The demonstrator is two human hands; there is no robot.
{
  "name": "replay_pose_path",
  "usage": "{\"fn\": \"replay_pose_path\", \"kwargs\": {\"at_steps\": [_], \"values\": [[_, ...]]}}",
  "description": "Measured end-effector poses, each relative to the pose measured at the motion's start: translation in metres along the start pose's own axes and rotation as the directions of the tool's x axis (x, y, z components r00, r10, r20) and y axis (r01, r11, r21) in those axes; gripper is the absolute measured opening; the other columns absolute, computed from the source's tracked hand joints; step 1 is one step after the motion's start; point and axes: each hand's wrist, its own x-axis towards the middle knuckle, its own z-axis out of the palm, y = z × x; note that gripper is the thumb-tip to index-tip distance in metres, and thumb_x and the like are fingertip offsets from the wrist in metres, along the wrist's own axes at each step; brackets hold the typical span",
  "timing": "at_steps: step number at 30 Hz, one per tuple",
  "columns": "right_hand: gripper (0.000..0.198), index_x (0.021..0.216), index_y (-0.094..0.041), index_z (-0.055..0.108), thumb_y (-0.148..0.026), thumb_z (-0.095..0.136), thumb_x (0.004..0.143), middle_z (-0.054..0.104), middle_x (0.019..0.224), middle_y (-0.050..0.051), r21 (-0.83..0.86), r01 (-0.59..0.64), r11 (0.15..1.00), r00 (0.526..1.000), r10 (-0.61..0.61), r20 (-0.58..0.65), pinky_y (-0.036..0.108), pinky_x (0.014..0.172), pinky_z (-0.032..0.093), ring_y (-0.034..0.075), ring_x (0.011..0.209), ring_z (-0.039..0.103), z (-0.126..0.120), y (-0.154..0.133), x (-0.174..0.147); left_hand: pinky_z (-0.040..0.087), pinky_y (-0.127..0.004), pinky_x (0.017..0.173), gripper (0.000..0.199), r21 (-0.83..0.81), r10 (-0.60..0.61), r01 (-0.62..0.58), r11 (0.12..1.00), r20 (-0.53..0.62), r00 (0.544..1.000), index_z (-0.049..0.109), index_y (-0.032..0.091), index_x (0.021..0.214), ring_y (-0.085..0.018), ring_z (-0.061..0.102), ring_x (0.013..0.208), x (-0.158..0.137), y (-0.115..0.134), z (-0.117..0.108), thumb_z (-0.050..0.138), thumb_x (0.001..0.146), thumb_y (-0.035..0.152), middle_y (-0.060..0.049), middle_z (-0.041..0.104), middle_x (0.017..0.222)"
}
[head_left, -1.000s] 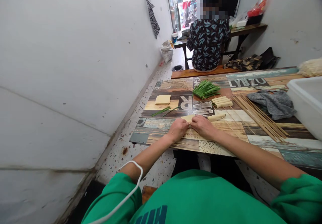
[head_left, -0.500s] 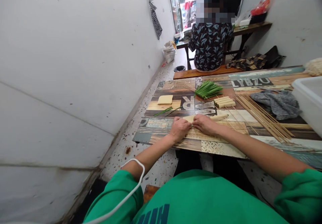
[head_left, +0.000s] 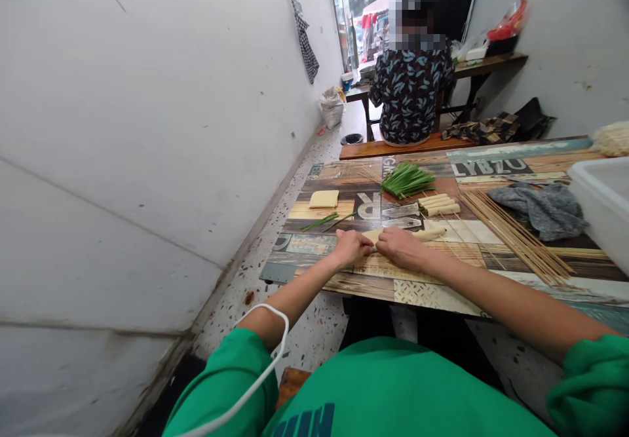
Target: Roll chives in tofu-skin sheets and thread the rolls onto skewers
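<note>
My left hand (head_left: pixel 352 248) and my right hand (head_left: pixel 400 248) are close together at the table's near side, fingers closed on the near edge of a pale yellow tofu sheet (head_left: pixel 373 234). The fingers cover most of its rolled edge. Just beyond my right hand lies a pale finished roll (head_left: pixel 432 233). Farther back, several tofu rolls (head_left: pixel 439 205) sit side by side, next to a bunch of green chives (head_left: pixel 407 180). A square stack of tofu sheets (head_left: pixel 324 199) lies to the left, with a few loose chives (head_left: pixel 320 221) in front of it.
Many thin bamboo skewers (head_left: pixel 515 235) lie on the right of the patterned table (head_left: pixel 314 272). Beside them are a crumpled grey cloth (head_left: pixel 543 206) and a white plastic tub (head_left: pixel 597 191). Beyond the table, a person (head_left: pixel 411 93) sits on a wooden bench (head_left: pixel 361 151), back turned.
Both hands stay at the tofu sheet, with only slight finger movement. The view has shifted a little; the things on the table keep their places.
</note>
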Motion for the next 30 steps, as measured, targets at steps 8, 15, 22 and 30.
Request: {"fn": "replay_pose_path", "kwargs": {"at_steps": [8,15,22,30], "values": [[0.033,0.070,-0.014,0.067,-0.022,0.047,0.095,0.059,0.077,0.009,0.067,0.016,0.998,0.999,-0.014,-0.039,0.031,0.065,0.022,0.016,0.073,0.043,0.005,0.007,0.002,0.028,-0.032,0.074,0.015,-0.009,-0.069,0.069,0.998,-0.152,0.986,0.078,0.025,0.086,-0.020,0.058,0.088,-0.009,0.001,0.015,0.065,0.086,0.031,-0.004,0.074,0.087],[0.031,0.061,-0.015,0.063,-0.023,0.053,0.088,0.055,0.070,0.004,0.222,0.066,0.973,0.998,-0.064,-0.015,0.029,0.063,0.024,0.013,0.064,0.039,0.017,0.023,0.015,0.026,-0.038,0.082,0.016,0.273,0.173,-0.083,0.958,-0.327,0.929,0.070,0.022,0.081,-0.021,0.053,0.095,-0.022,0.006,0.032,0.061,0.091,0.031,-0.004,0.070,0.088],[0.032,0.059,-0.015,0.064,-0.020,0.053,0.089,0.055,0.068,0.003,0.311,0.112,0.944,0.994,-0.101,-0.052,0.026,0.065,0.030,0.013,0.066,0.043,0.012,0.026,0.016,0.028,-0.037,0.079,0.021,0.319,0.174,-0.096,0.943,-0.226,0.958,0.069,0.018,0.083,-0.022,0.053,0.093,-0.017,0.008,0.029,0.054,0.095,0.027,-0.007,0.069,0.086],[0.027,0.082,-0.014,0.072,-0.025,0.050,0.093,0.062,0.077,0.008,0.146,0.071,0.987,0.997,-0.069,-0.015,0.028,0.066,0.030,0.016,0.073,0.049,0.004,0.021,0.007,0.030,-0.036,0.076,0.031,0.234,0.108,-0.079,0.969,-0.111,0.988,0.073,0.017,0.076,-0.022,0.054,0.087,-0.006,0.007,0.018,0.052,0.095,0.029,-0.010,0.070,0.084]]}}
